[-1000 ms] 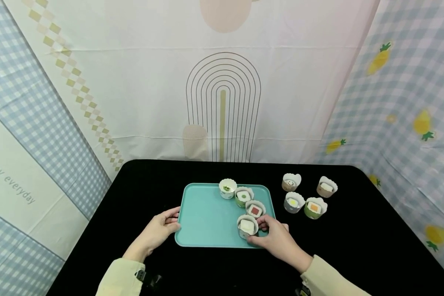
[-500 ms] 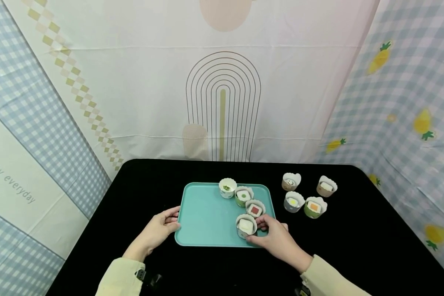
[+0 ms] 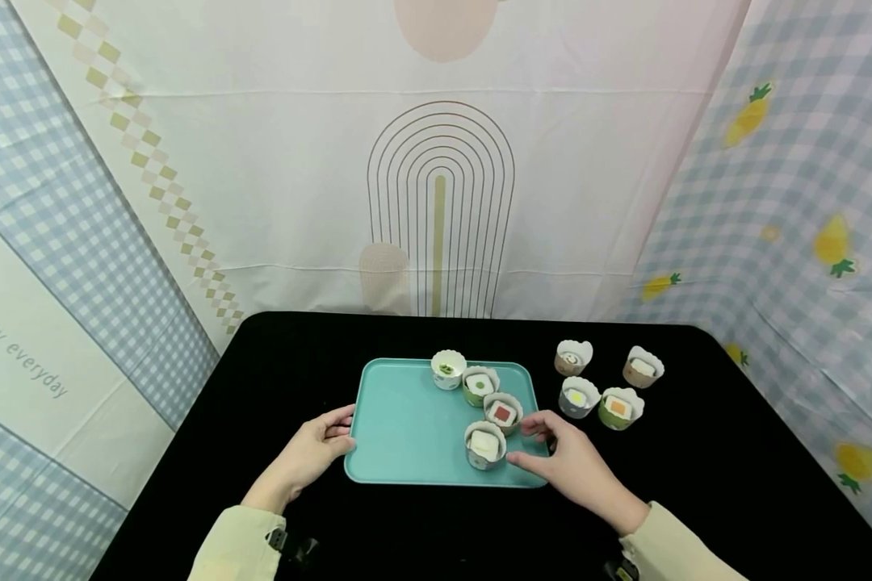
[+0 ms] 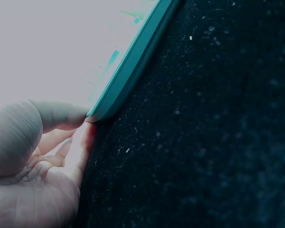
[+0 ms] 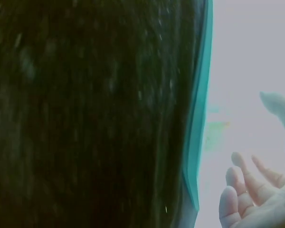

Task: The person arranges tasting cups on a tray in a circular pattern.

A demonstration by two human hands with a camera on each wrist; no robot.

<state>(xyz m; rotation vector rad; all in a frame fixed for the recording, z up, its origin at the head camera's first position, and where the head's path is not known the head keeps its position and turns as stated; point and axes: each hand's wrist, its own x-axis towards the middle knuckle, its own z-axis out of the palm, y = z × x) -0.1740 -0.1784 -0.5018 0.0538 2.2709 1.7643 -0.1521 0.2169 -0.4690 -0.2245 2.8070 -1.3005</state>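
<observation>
A turquoise tray point(image 3: 407, 420) lies on the black table. My left hand point(image 3: 311, 446) pinches its left rim between thumb and fingers, and the left wrist view shows the thumb and a fingertip meeting at the tray edge point(image 4: 126, 69). On the tray's right side, several paper baking cups stand in a curved row. The nearest cup point(image 3: 484, 445) has a pale cream block inside; behind it are a cup with a dark red square point(image 3: 502, 414), a green cup point(image 3: 479, 386) and a white cup point(image 3: 448, 369). My right hand point(image 3: 570, 456), fingers spread apart, hovers just right of the nearest cup.
Right of the tray, several more paper cups stand on the table: a white one point(image 3: 573, 358), a grey one point(image 3: 578, 397), a green one with an orange square point(image 3: 620, 408) and a brown one point(image 3: 643, 367). Patterned cloth point(image 3: 298, 186) hangs behind the table.
My right hand has let go of the cup with the cream block and drawn back to the right. Before that, the cup shifted slightly left. My left hand stays on the tray rim.
</observation>
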